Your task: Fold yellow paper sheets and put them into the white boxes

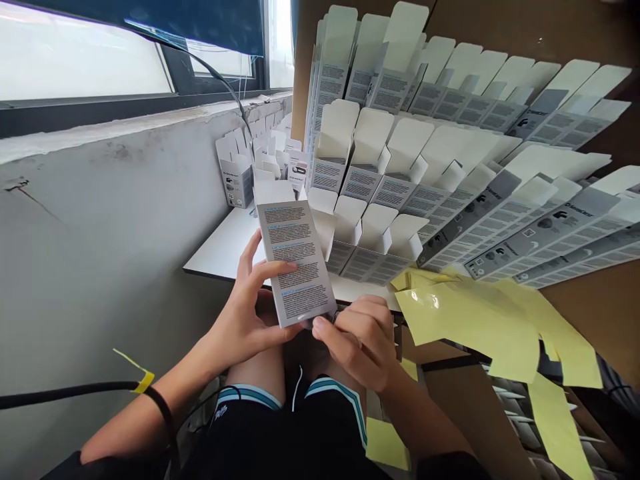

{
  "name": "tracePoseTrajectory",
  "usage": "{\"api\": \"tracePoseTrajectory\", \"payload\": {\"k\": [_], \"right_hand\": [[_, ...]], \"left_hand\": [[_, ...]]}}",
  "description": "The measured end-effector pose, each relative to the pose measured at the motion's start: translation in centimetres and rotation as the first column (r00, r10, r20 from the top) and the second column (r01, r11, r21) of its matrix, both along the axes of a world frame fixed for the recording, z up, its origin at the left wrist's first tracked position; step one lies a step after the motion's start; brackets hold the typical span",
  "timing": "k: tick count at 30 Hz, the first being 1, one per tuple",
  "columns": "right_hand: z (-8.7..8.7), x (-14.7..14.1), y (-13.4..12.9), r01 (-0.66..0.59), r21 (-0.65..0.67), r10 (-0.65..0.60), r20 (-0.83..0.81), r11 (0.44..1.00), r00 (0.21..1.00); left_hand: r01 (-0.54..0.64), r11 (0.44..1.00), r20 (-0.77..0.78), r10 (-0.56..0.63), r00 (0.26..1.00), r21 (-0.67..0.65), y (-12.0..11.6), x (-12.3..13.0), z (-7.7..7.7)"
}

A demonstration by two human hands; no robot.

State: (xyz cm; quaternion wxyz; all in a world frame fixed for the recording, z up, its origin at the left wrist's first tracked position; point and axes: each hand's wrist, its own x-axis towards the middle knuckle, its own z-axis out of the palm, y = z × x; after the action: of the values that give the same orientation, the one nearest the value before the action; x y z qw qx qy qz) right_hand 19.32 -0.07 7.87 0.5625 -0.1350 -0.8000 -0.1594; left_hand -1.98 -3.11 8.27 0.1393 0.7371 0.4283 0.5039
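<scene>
A small printed carton (300,233) with lines of text on its front is tilted in front of me, its white top flap standing up. My left hand (240,307) is wrapped round its left side, the index finger lying across the text and the thumb at the lower edge. At the carton's bottom right corner is my right hand (360,340), its fingers curled in and the thumb pressed against the index finger. Whatever lies in that pinch is hidden. Behind the carton, more open-topped cartons (357,230) stand on a white table (220,247).
Rows of similar open cartons (370,160) are stacked on the right before a brown cardboard board (475,20). Yellow sheets (465,320) hang over the table's right side. A grey wall (100,233) and window run along the left. A black cable (65,393) crosses my left forearm.
</scene>
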Motion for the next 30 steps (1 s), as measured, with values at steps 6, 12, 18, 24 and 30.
{"api": "tracePoseTrajectory", "payload": {"k": [6,12,18,24,30], "right_hand": [[-1.0,0.7,0.1,0.01,-0.038,-0.007,0.086,0.999,0.996],[-1.6,0.6,0.2,-0.017,-0.053,0.021,0.081,0.998,0.996],[-2.5,0.0,0.6,-0.063,-0.021,0.064,0.012,0.998,0.998],[-1.3,0.5,-0.1,-0.259,-0.206,0.233,-0.14,0.944,0.962],[-0.3,0.3,0.6,-0.211,-0.384,0.194,-0.081,0.899,0.978]], "left_hand": [[0.06,0.997,0.035,-0.058,0.998,-0.056,0.0,0.0,0.0],[0.031,0.997,0.009,-0.031,0.999,-0.076,-0.1,0.1,0.3],[0.044,0.997,0.051,-0.041,0.998,-0.062,0.0,-0.1,0.1],[0.005,0.998,-0.031,-0.007,0.999,-0.063,-0.1,-0.4,0.1],[0.088,0.991,0.006,-0.088,0.996,-0.097,-0.4,0.3,0.3]]}}
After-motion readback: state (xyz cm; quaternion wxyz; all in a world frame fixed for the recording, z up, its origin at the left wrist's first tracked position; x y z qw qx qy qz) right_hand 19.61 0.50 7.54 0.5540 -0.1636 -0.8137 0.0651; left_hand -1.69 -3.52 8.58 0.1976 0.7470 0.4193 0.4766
